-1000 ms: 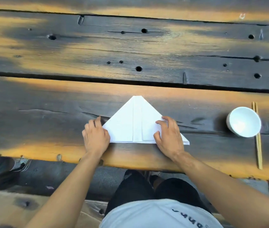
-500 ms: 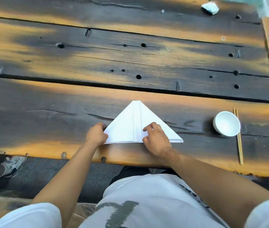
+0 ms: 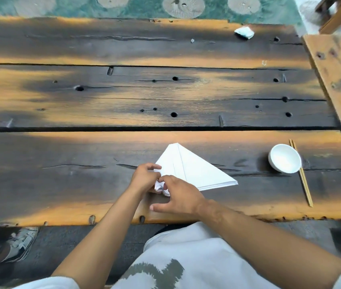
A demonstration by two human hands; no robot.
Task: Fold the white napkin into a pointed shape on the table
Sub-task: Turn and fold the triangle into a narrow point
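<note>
The white napkin (image 3: pixel 192 168) lies folded into a triangle on the near plank of the dark wooden table (image 3: pixel 82 174), its point aimed away from me. Its left corner is curled up into a small roll. My left hand (image 3: pixel 144 177) pinches that rolled corner from the left. My right hand (image 3: pixel 178 197) meets it from the right, thumb and forefinger on the roll, the other fingers spread over the table's near edge. The napkin's right corner lies flat and free.
A white bowl (image 3: pixel 284 158) stands to the right of the napkin with wooden chopsticks (image 3: pixel 302 174) beside it. A crumpled white scrap (image 3: pixel 244 32) lies at the far edge. A wooden bench (image 3: pixel 338 80) runs along the right. A shoe (image 3: pixel 17 245) shows below left.
My right hand moved left across the napkin to join my left hand at the left corner, which is now rolled up. The camera tilted up, showing more of the table.
</note>
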